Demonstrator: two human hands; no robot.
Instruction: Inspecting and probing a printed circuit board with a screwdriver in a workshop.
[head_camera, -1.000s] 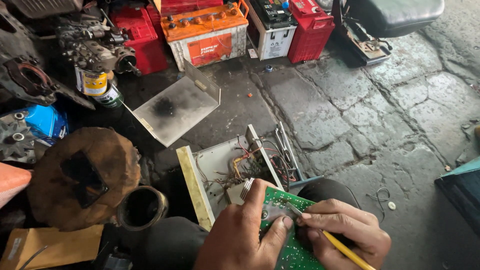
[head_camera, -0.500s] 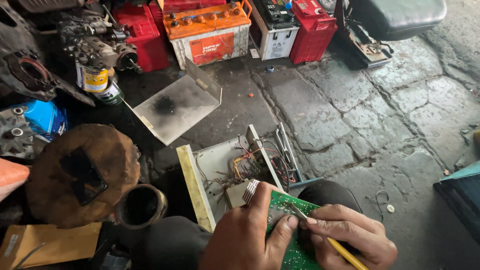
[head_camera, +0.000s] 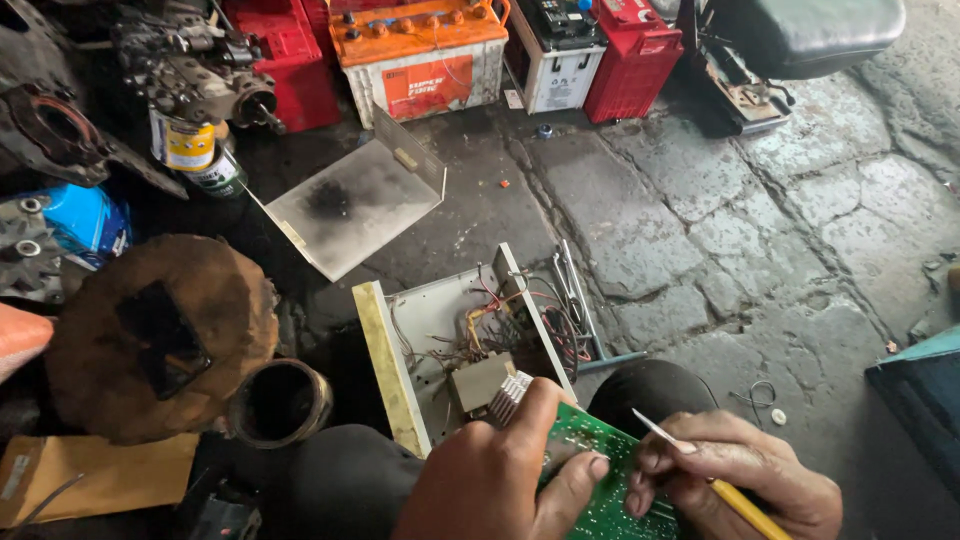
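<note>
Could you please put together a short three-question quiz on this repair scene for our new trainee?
1. True or false: the left hand holds the green circuit board.
2. What does the right hand hold? A) a hammer B) a slim yellow-handled tool C) a paintbrush
3. Fill in: the open metal case with loose wires lies on the ground just ahead of the person's ____.

Key
1. True: its thumb and fingers take the board by the left edge.
2. B: the metal tip points towards the board.
3. Knees: the case lies between them and the loose grey metal cover.
</note>
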